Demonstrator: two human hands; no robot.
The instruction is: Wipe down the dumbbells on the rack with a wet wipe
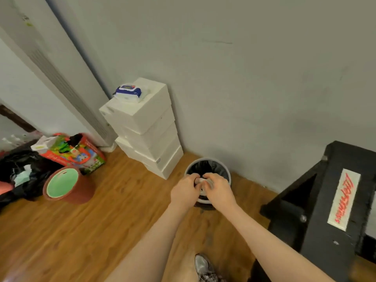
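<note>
Gripping one crumpled wipe between them, left hand and right hand have fingers curled, above the bin near the wall.

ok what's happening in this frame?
A person holds a crumpled white wipe between both hands, left hand and right hand, right above a bin lined with a black bag. The wet-wipe pack sits on stacked white boxes. No dumbbells are in view.
</note>
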